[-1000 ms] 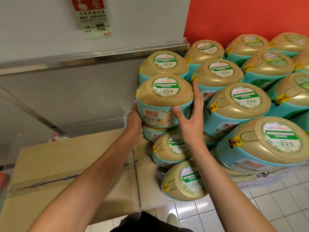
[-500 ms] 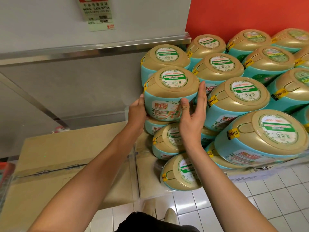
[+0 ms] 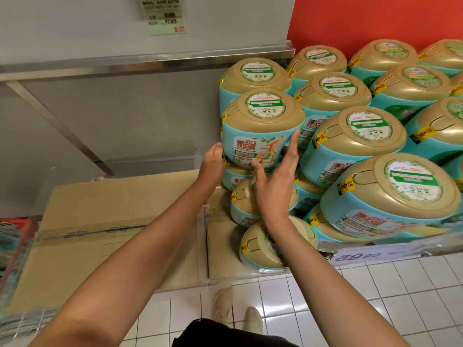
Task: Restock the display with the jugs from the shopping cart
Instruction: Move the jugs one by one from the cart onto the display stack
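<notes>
Right hand (image 3: 275, 181): stands wide, fingers straight, touches the lower right side of the teal jug (image 3: 260, 128) with one fingertip and the thumb; left hand (image 3: 211, 164): rests against that jug's left side, fingers mostly hidden, so cannot tell whether curled. Sits between both hands, lid up, on top of the stacked jugs (image 3: 355, 146) spreading right of the right hand; cardboard box (image 3: 100, 221) below and left of the left hand.
</notes>
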Tool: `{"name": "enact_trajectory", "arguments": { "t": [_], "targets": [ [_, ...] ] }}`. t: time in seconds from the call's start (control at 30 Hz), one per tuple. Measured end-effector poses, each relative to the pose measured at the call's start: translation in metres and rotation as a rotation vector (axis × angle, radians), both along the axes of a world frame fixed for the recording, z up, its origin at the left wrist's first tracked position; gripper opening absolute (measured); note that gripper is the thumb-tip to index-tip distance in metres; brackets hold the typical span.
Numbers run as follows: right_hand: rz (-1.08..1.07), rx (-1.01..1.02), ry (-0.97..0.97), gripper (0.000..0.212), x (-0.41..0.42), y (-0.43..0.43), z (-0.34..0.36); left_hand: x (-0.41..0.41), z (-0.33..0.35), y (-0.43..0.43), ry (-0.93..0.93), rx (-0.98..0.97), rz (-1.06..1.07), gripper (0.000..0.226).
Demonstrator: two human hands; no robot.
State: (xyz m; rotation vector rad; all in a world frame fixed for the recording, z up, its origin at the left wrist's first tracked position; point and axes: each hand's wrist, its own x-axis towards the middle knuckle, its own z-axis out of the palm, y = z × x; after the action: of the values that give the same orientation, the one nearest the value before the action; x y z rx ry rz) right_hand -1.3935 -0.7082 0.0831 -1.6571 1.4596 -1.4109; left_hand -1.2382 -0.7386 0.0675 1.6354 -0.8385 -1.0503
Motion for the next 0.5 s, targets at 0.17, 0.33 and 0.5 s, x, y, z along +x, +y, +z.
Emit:
{"name": "enact_trajectory", "arguments": {
  "t": [0.17, 0.33, 0.5],
  "targets": [
    [0.002, 0.008, 0.012, 0.109, -0.005, 0.0, -0.004, 0.005, -0.023, 0.011, 0.009, 0.01, -0.183, 0.041],
    [-0.017, 0.032, 0.0, 0.11, -0.005, 0.0, -0.004, 0.012, -0.026, 0.008, 0.02, 0.006, -0.228, 0.041],
    [-0.024, 0.046, -0.019, 0.108, -0.004, 0.0, -0.005, 0.013, -0.03, 0.007, 0.036, -0.008, -0.247, 0.043]
  ]
}}
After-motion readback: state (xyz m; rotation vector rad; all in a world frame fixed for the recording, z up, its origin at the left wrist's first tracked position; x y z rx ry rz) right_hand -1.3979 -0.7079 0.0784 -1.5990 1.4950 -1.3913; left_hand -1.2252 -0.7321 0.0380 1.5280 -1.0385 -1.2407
